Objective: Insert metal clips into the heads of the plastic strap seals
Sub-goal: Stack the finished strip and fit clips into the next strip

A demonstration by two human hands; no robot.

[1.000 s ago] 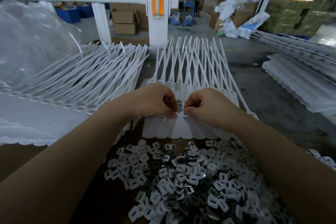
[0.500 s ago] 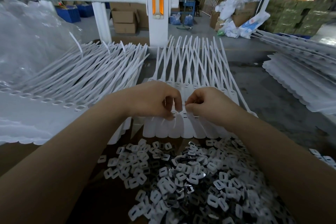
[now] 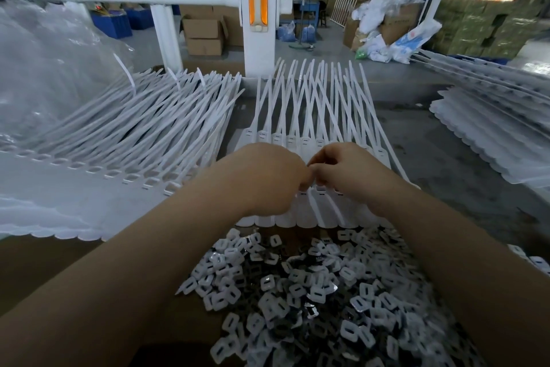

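Hands [image 3: 268, 179] [image 3: 348, 173] meet, curled, over strap seals [image 3: 309, 212].

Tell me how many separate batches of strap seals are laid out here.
3: a left pile, a centre row, and a right stack. More may lie outside the view.

Near edge blocked by loose heap of small silver metal clips [image 3: 300, 286]. Centre: row of white plastic strap seals [image 3: 300, 140], tails fanning away to the white post with orange reflector [image 3: 258, 9]. Left flank: big pile of white straps [image 3: 125, 131]. Right: stacked white seal sheets [image 3: 488, 128]. Bare grey worktop [image 3: 440, 158] strip open between centre row and right stack.
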